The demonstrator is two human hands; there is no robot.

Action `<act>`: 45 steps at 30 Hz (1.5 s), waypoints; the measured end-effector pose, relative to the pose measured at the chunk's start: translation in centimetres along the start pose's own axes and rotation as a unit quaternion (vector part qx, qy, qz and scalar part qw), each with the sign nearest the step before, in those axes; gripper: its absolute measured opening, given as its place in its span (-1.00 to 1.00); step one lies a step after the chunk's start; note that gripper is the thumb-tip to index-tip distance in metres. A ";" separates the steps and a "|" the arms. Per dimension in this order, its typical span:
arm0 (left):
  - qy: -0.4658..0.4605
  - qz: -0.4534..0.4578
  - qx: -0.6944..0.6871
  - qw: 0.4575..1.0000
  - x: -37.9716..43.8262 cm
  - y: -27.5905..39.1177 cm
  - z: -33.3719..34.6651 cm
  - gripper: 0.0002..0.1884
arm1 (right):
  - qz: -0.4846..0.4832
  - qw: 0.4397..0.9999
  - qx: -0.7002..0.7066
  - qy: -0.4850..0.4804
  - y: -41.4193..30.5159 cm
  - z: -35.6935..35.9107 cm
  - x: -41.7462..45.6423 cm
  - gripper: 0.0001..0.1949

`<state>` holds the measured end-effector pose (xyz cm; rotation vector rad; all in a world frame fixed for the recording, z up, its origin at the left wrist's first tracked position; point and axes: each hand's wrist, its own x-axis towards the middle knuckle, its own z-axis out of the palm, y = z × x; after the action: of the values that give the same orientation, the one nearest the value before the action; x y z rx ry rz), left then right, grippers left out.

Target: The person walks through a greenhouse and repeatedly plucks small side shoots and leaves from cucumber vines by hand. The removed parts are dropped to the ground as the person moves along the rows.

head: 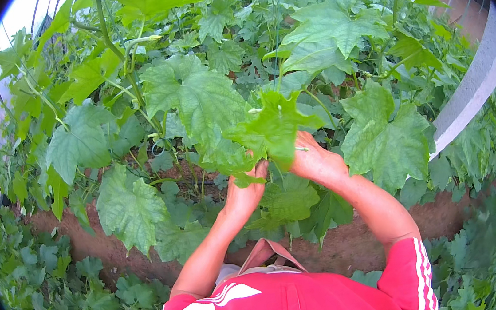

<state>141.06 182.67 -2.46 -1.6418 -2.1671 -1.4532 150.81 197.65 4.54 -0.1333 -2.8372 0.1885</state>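
Both my hands reach into a leafy climbing vine in front of my chest. My left hand (251, 180) is at the underside of a bright green lobed leaf (268, 127), its fingers mostly covered by foliage. My right hand (311, 156) is just to the right, its fingertips hidden behind the same leaf; a small pale green stalk shows against it. Whether either hand grips a stem cannot be seen. A broad leaf (197, 98) spreads above my left hand, and another large leaf (384, 133) is right of my right hand.
A thick green vine stem (132, 85) rises at the upper left, and thin upright strings run among the plants. A pale curved post (471, 81) stands at the right. Brown soil (348, 252) lies between the plant rows. Low foliage (50, 281) fills the lower left.
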 end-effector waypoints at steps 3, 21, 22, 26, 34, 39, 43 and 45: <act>-0.034 -0.117 -0.155 0.981 1.2 -1.6 0.4 -0.72 | 0.026 0.996 -0.051 -0.074 -2.9 -3.7 1.5 -0.93; 0.009 -0.197 -0.297 0.934 5.8 0.4 0.6 -0.75 | 0.203 0.868 0.444 0.092 -1.4 -3.9 -0.6 -0.90; 0.012 -0.185 -0.333 0.925 5.6 0.0 0.5 -0.72 | 0.240 0.758 0.602 0.076 -1.6 -5.0 -1.0 -0.91; -0.036 -0.206 -0.348 0.914 5.0 0.6 -0.5 -0.74 | 0.246 0.462 0.850 0.066 -1.8 -6.0 -2.2 -0.91; -0.108 -0.170 -0.277 0.939 4.4 0.1 -1.3 -0.77 | 0.251 0.576 0.776 0.052 -0.9 -8.9 -2.0 -0.81; -0.103 -0.119 -0.205 0.966 3.9 -0.6 -0.1 -0.76 | 0.251 0.693 0.674 -0.046 0.3 -12.3 -0.9 -0.79; -0.086 -0.166 -0.246 0.951 3.8 1.0 -0.6 -0.76 | 0.238 0.800 0.540 -0.108 0.5 -14.0 -0.2 -0.76; -0.095 -0.192 -0.205 0.955 4.1 1.4 -1.2 -0.81 | 0.224 0.835 0.492 -0.107 0.4 -14.3 -0.2 -0.78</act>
<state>139.87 184.73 1.34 -1.5820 -2.5350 -2.0500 155.27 199.64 18.01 -0.5558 -2.4618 1.7853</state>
